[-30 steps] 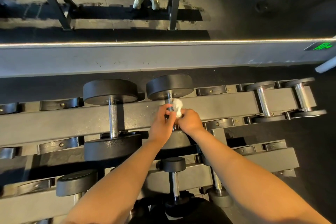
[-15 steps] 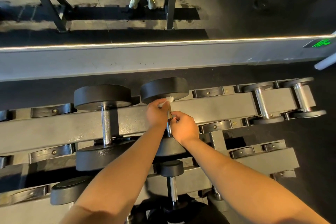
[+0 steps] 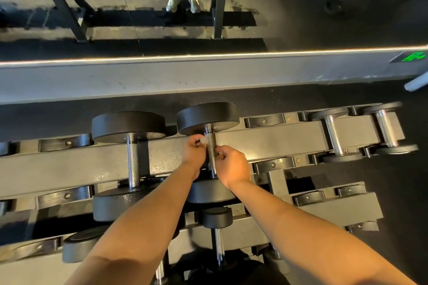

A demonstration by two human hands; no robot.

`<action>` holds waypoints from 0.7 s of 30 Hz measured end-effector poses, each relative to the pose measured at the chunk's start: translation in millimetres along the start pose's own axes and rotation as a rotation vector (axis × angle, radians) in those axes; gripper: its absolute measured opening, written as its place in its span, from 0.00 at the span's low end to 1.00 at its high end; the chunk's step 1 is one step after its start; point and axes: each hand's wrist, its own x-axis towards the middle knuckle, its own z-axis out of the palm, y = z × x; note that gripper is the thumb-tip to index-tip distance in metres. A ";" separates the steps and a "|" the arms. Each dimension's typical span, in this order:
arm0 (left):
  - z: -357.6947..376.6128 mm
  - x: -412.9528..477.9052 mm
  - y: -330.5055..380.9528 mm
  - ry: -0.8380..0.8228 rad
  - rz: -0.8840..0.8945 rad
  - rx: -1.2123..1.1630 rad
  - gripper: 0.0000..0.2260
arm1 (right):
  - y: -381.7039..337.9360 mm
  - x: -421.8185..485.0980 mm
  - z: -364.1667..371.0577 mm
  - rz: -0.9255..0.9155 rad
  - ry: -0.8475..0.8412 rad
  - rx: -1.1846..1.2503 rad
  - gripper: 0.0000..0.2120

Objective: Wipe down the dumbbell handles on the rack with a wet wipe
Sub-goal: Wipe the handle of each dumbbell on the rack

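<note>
Dumbbell handle between left hand and right hand, each pinching wipe (no readable labels)

Dark rubber floor lies under and around the equipment. Beyond it runs a long grey ledge, its upper edge traced by a thin bright light strip. Above the ledge, a mirror reflects black metal uprights, patches of light on the floor, and a standing person's legs in pale shoes. A small green illuminated sign sits at the far right of the ledge.
</note>
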 end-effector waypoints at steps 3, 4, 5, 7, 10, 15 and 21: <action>-4.5 -2.6 -2.6 -0.101 -0.110 -0.025 0.11 | 1.1 1.5 -0.1 0.007 0.011 0.004 0.13; -5.9 -3.7 -1.9 -0.137 -0.129 -0.003 0.10 | 1.2 1.4 0.2 0.012 0.012 0.009 0.13; -7.7 -4.6 -1.5 -0.175 -0.143 0.009 0.10 | 0.7 1.2 0.0 0.015 0.013 0.010 0.12; -10.6 -9.3 0.7 -0.241 -0.152 0.042 0.09 | 0.8 1.3 -0.1 0.024 0.020 0.013 0.11; -16.0 -15.8 1.9 -0.303 -0.127 0.176 0.06 | 0.9 1.7 -0.7 0.031 0.036 0.029 0.11; -22.1 -22.6 -2.0 -0.333 -0.067 0.597 0.06 | -0.7 -0.7 -1.2 0.039 0.075 0.061 0.13; -30.6 -32.5 -7.7 -0.293 -0.061 0.551 0.09 | 1.6 -3.8 -4.8 0.018 0.071 0.090 0.11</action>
